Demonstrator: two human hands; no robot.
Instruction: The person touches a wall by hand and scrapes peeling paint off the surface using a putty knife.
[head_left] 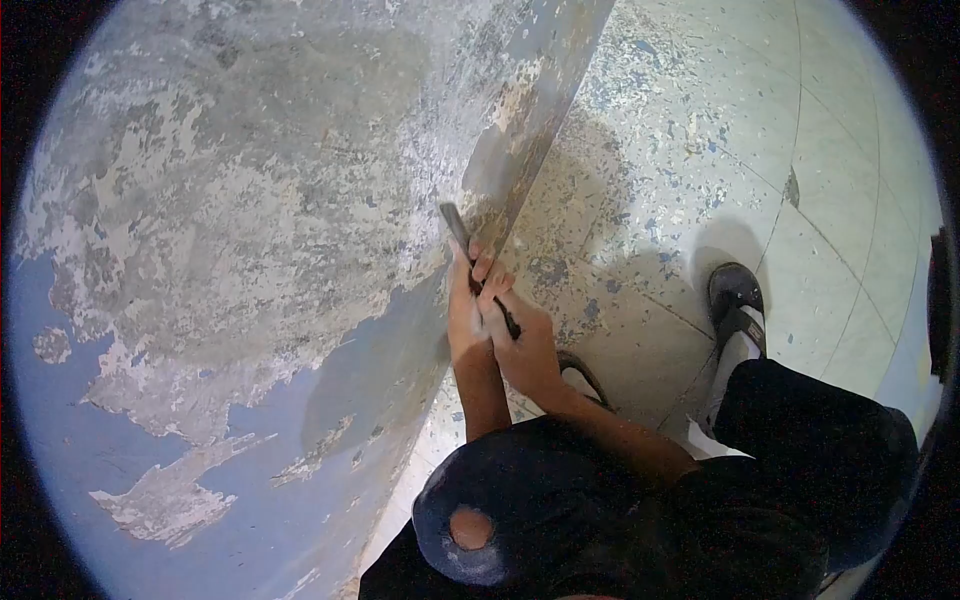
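Observation:
A scraper [453, 222] with a flat grey metal blade and a dark handle is held slantwise in both hands. My right hand [522, 335] wraps its fingers round the handle, whose dark end shows below them. Alongside, my left hand [466, 315] closes on the scraper nearer the blade, one finger lying along it. The blade's tip is at the lower part of a wall [270, 200], where blue paint has come off and grey-white patches show. Whether the edge touches the surface I cannot tell.
Paint flakes [640, 140] litter the tiled floor [830, 230] along the wall's foot. My bent knee [455, 490], in dark trousers with a hole, is close below the hands. A dark shoe [735, 290] rests on the tiles at right.

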